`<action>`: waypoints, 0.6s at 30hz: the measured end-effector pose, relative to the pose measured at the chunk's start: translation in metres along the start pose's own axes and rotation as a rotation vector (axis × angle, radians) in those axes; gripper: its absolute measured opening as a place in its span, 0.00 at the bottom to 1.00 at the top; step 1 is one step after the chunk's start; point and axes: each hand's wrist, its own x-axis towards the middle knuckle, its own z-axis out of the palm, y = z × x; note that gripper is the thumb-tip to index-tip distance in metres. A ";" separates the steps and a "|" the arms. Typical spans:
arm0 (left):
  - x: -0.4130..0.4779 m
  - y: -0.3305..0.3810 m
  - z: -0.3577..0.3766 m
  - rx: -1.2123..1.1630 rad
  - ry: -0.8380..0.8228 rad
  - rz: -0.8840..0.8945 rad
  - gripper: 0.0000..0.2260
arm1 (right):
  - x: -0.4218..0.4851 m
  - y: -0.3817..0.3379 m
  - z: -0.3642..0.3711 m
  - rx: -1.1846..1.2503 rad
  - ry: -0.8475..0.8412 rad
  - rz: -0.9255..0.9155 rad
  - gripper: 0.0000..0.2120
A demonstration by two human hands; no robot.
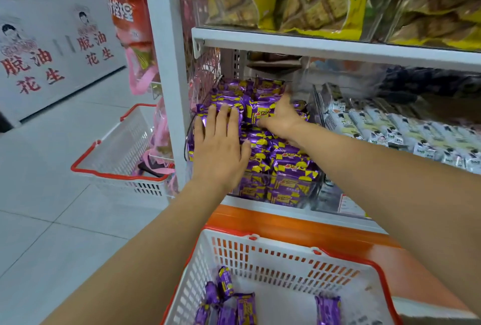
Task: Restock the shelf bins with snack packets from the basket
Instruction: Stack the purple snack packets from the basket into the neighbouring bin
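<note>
Two hands: both reach into the shelf bin (312, 192), onto its pile of purple packets (281, 158).
Left hand (220, 142): lies flat, fingers straight, pressing the front-left of the pile; it grips nothing.
Right hand (282, 116): spread on packets farther back, fingers stretched forward and slightly blurred; it appears to hold nothing.
Basket (286, 254): white with an orange rim, just below the shelf edge; a few loose packets (244, 306) lie on its bottom.
Done so far: the bin looks heaped close to its front wall, so most of the stock seems placed.
To do: I judge the loose packets have yet to go up; the pile is being levelled.
Readable writing: white cartons (52, 46) at left carry red characters 脱油花生.
Unreadable: the red lettering on the purple wrappers is too blurred to make out.
</note>
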 end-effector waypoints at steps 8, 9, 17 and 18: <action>-0.002 -0.003 0.005 0.034 0.028 0.033 0.31 | 0.012 -0.006 0.009 0.112 -0.007 0.091 0.50; -0.002 -0.002 0.004 0.036 0.025 0.033 0.31 | 0.012 -0.005 0.010 0.082 0.004 0.084 0.50; -0.009 0.001 -0.010 0.023 -0.014 0.020 0.34 | -0.010 -0.006 -0.005 -0.063 0.054 0.012 0.52; -0.012 0.003 -0.014 0.025 -0.017 0.021 0.34 | -0.016 -0.008 -0.008 -0.071 0.056 0.002 0.51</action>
